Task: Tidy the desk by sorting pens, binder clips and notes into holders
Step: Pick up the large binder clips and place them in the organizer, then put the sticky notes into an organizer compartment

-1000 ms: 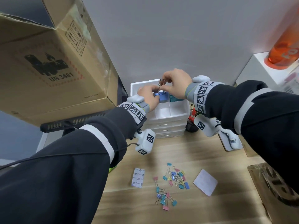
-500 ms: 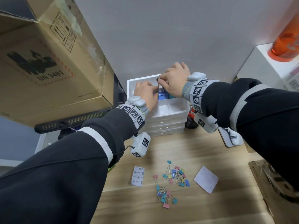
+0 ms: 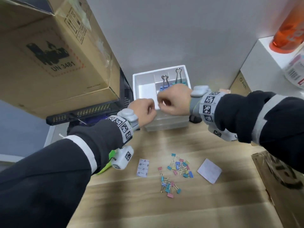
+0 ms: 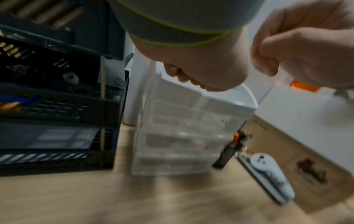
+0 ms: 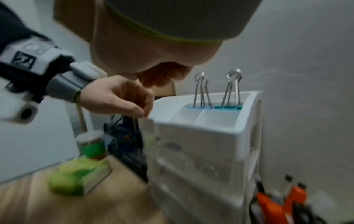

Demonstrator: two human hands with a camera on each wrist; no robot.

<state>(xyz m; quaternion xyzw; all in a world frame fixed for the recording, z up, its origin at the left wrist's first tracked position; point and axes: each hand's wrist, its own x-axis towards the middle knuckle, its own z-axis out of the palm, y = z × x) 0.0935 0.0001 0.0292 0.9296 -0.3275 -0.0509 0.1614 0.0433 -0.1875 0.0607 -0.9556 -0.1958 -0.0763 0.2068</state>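
A white desk organizer [image 3: 136, 83] [image 4: 191, 121] [image 5: 210, 131] stands against the back wall. Two large binder clips stand upright in its rear compartments, one blue [image 3: 164, 83] [image 5: 201, 94] and one teal [image 3: 178, 78] [image 5: 231, 91]. My left hand [image 3: 152, 109] [image 4: 191, 80] [image 5: 141, 112] hovers at the organizer's front left corner, fingers curled, holding nothing. My right hand [image 3: 162, 102] [image 4: 268, 66] [image 5: 161, 78] is just beside it over the front compartments, also curled and empty. Several small coloured binder clips [image 3: 179, 167] lie on the wooden desk, between a printed note [image 3: 142, 167] and a white note [image 3: 209, 173].
A big cardboard box [image 3: 49, 55] overhangs black stacked trays [image 3: 82, 112] on the left. An orange bottle [image 3: 289, 30] stands on a white box at the right. More cardboard [image 3: 279, 178] lines the right edge. A green object [image 3: 107, 163] lies near my left wrist.
Both hands let go of the blue binder clip, which now stands in the organizer. They have drawn back toward the organizer's front edge, fingers curled.
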